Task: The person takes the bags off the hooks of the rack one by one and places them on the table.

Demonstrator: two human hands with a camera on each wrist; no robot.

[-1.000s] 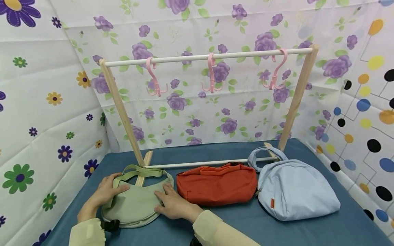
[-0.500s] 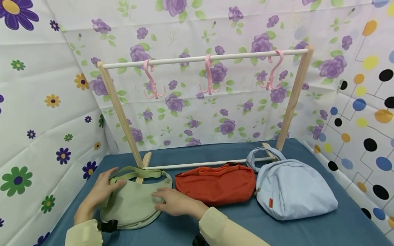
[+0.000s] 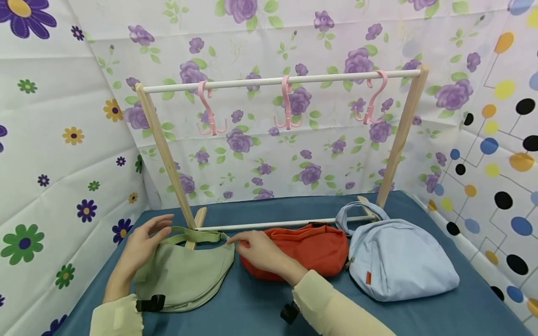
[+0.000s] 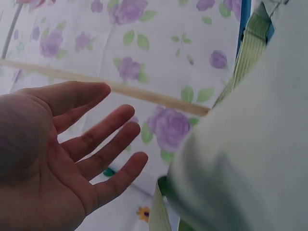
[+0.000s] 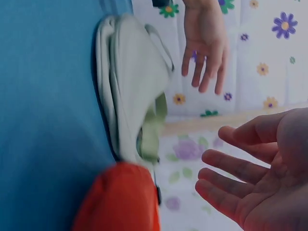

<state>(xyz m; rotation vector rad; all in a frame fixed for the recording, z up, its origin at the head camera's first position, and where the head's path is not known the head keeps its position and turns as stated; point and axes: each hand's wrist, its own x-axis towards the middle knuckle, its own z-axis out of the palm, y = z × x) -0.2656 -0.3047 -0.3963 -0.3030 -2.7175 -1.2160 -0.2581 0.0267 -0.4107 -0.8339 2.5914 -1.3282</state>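
Note:
A pale green shoulder bag [image 3: 187, 275] lies flat on the blue cloth at the left, its green strap [image 3: 197, 236] toward the back. My left hand [image 3: 140, 245] hovers over the bag's left end; the left wrist view has its fingers [image 4: 113, 137] spread and holding nothing. Over the gap between the green bag and a red bag [image 3: 311, 252], my right hand [image 3: 262, 252] is raised, its fingertips near the strap's right end. Loosely bent fingers [image 5: 231, 168] stand apart from the bag in the right wrist view. The right hand hides the red bag's left part in the head view.
Behind the bags stands a wooden rack with a white top bar [image 3: 252, 82]. Pink hooks hang from it: left [image 3: 210, 114], middle [image 3: 287, 105] and right [image 3: 371, 102]. A light blue bag [image 3: 403, 261] lies at the right. Patterned sheets surround the blue cloth [image 3: 336, 303].
Both hands have lifted off the green bag. The left rose slightly; the right moved back and rightward from the bag's front, now in front of the red bag. The bags stay in place.

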